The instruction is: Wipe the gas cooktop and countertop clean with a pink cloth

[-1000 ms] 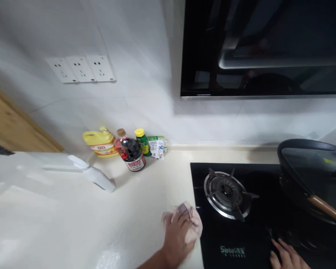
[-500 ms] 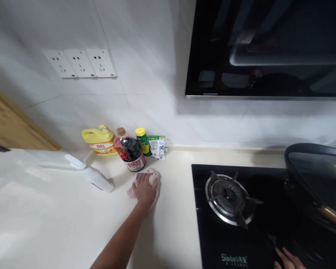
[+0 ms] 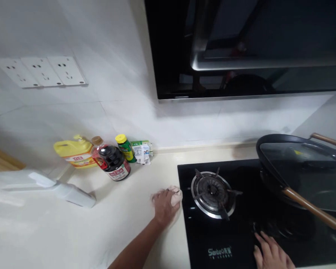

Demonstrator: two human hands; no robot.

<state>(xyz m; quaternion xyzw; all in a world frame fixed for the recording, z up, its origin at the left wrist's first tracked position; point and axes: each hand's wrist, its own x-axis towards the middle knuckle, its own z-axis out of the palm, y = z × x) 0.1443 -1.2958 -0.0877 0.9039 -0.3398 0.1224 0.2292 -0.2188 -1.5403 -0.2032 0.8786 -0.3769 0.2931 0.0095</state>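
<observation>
Pressed flat to the white countertop (image 3: 134, 216) is a pale pink cloth (image 3: 176, 197), with my left hand (image 3: 165, 208) closed over it beside the stove's left edge. My right hand (image 3: 271, 252) rests on the front of the black glass gas stove (image 3: 235, 239), its fingers stretched out and holding nothing. Between and beyond the hands is the left burner (image 3: 213, 194) with its metal pan supports.
A lidded wok (image 3: 271, 164) with a wooden handle (image 3: 314, 207) covers the right burner. Along the wall stand a yellow detergent jug (image 3: 75, 151), a dark sauce bottle (image 3: 113, 162), a green yellow-capped container (image 3: 125, 149) and packets (image 3: 142, 152). A white spray bottle (image 3: 72, 194) is at left. The range hood (image 3: 241, 80) overhangs.
My left hand has slid the cloth right and toward me, from near the sauce bottle to the stove's edge. More of my right hand shows. The view has turned right.
</observation>
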